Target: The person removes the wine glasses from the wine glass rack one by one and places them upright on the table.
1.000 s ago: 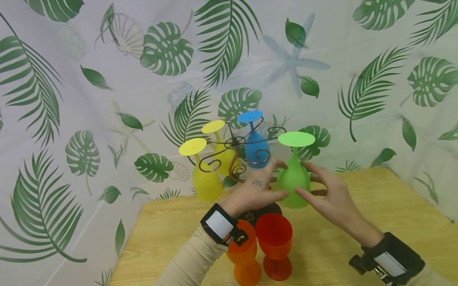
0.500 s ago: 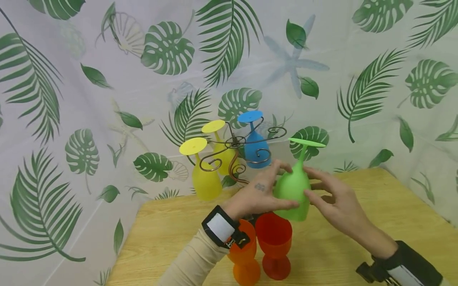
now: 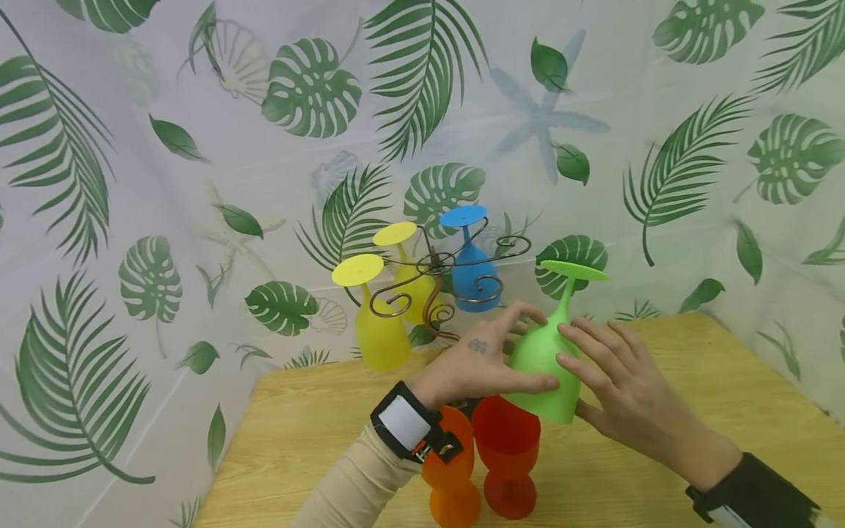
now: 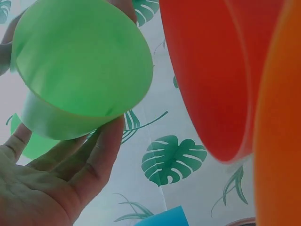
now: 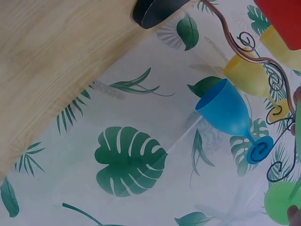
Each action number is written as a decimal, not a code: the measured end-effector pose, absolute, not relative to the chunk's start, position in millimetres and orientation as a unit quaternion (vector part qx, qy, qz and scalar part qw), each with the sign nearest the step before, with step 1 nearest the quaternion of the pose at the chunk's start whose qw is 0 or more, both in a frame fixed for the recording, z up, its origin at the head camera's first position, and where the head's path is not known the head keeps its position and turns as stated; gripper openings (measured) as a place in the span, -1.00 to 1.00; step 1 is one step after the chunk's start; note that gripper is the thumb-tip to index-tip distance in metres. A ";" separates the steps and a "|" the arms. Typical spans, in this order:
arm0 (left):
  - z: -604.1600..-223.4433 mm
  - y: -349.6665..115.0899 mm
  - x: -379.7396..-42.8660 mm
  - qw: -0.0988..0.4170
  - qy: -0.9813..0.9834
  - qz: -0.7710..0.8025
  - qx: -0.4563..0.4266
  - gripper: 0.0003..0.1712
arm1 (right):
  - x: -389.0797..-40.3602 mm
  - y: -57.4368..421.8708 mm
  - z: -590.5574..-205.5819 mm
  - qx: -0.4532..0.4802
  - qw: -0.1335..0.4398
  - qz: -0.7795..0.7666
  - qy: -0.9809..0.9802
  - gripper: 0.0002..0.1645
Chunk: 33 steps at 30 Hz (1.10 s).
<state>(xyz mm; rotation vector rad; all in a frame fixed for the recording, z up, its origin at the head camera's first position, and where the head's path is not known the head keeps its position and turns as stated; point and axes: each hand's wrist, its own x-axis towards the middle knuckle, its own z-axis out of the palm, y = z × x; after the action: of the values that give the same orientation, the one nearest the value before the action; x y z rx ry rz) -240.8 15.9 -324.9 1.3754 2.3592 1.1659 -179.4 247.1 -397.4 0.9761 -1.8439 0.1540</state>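
A green goblet (image 3: 541, 352) is upside down and tilted above the table, its foot up toward the right. My left hand (image 3: 478, 363) grips the bowl from the left, thumb across the near side. On its right side my right hand (image 3: 637, 396) holds the bowl with its fingers laid over it. In the left wrist view, the mouth of the green goblet (image 4: 84, 61) faces the camera. Behind my left hand stands a wire goblet rack (image 3: 434, 262) with scrolled arms. Two yellow goblets (image 3: 383, 341) and a blue goblet (image 3: 475, 268) hang from it by their feet.
An orange goblet (image 3: 455, 502) and a red goblet (image 3: 507, 444) stand upright on the wooden table (image 3: 317, 425), close under my left wrist. The rack's black base (image 5: 157, 10) shows in the right wrist view. A leaf-patterned sheet (image 3: 165, 411) lies behind the table.
The green goblet has come away from the rack's right arm, moved slightly right and lower, and tilted. My right-hand fingers have shifted over its bowl. The other goblets stay put.
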 end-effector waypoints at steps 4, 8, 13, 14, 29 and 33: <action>-324.7 15.3 -240.6 0.094 0.790 0.393 0.461 -0.30 | -180.0 247.4 -398.1 0.411 0.493 0.047 -0.766 -0.45; -325.8 14.7 -240.2 0.118 0.791 0.401 0.447 -0.31 | -182.9 249.3 -400.7 0.426 0.487 0.064 -0.759 -0.38; -327.9 13.2 -240.2 0.144 0.786 0.408 0.442 -0.32 | -184.5 250.6 -402.8 0.435 0.484 0.076 -0.756 -0.33; -328.5 12.7 -240.7 0.146 0.783 0.409 0.445 -0.32 | -184.5 250.4 -402.9 0.434 0.484 0.077 -0.756 -0.34; -339.5 -3.5 -243.1 0.126 0.729 0.470 0.482 -0.64 | -179.4 249.9 -417.2 0.387 0.498 0.248 -0.735 -0.10; -334.4 -7.1 -235.2 0.084 0.743 0.451 0.487 -0.70 | -177.8 251.8 -425.6 0.368 0.474 0.286 -0.747 0.05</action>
<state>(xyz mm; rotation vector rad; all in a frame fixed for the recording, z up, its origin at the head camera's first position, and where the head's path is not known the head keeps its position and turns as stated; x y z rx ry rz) -235.2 -7.1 -334.4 1.4533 2.2165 1.3469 -177.8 251.8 -425.6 0.8992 -1.8285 0.7000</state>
